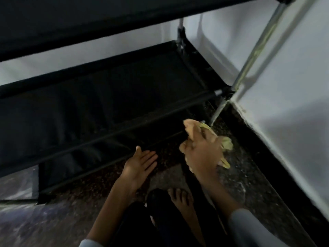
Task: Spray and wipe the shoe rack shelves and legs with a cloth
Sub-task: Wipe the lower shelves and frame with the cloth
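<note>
Low by the floor, the right hand point(201, 148) grips a yellow cloth point(226, 142) beside the rack's front leg point(218, 111), best wrapped and rubbed lengthwise, while the left hand point(140, 164) hovers with fingers relaxed.

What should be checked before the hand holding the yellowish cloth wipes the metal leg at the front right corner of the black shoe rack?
1. Yellowish crumpled cloth held in the right hand: ok.
2. Cloth at the base of the silver metal front leg: ok, though actual contact cannot be told.
3. Left hand free, fingers straight, away from the leg: ok.
4. Spray bottle within reach: cannot tell, none in view.
5. Leg already sprayed: cannot tell, picture dark and blurred.
6. Bare foot away from the leg: ok.
</note>
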Available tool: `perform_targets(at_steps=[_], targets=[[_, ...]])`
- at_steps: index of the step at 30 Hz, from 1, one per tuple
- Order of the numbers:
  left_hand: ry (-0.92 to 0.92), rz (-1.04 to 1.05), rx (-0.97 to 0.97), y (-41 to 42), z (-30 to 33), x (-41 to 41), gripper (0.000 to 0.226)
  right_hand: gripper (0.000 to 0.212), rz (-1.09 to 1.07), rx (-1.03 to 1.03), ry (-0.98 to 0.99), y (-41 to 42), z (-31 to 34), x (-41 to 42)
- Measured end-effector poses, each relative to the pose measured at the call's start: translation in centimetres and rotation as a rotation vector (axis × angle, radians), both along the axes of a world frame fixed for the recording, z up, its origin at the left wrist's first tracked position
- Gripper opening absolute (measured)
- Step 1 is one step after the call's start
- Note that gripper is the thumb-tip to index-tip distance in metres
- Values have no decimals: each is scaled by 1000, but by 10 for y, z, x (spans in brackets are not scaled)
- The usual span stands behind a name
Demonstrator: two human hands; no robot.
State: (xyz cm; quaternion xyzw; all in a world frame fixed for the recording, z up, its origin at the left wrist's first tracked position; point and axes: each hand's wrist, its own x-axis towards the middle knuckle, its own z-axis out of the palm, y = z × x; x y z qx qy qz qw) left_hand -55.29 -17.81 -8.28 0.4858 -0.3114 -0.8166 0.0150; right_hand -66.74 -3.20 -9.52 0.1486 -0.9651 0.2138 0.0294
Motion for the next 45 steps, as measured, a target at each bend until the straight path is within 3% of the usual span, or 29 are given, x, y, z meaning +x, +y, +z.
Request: perform_targets(at_steps=[3,7,9,12,14,18,23,26,31,34,36,41,45], targets=[[27,7,60,14,0,-20,61,58,323,70,13,-40,0,25],[71,52,42,17,-15,-23,47,52,490,104,206,-49,-14,53],[9,69,-24,15,-22,-23,44,58,455,125,203,-32,-18,31],[-8,70,-52,13,-25,-24,42,64,184,226,6,-3,-7,-6],[-2,71,-67,14,-25,-24,40,68,140,294,-127,8,-5,-22],[-21,29,-101,15,-28,-26,47,69,201,209,-87,-9,0,-2],[-90,-106,-115,12,-28,-26,50,61,607,138,-103,-44,0,60],[-74,-48,-130,12,-22,-23,44,61,488,106,42,-26,-5,43],[-61,-38,-154,12,-21,-21,35,64,167,291,-122,15,-4,-21],[-64,-58,-164,13,-21,-23,40,65,96,242,-140,5,-1,-15],[-81,-64,-148,13,-20,-24,40,63,160,199,-179,-15,4,5],[-104,-51,-125,16,-19,-27,45,65,529,178,-45,-42,1,48],[-82,-50,-122,13,-22,-25,40,64,394,204,-58,-9,0,10]])
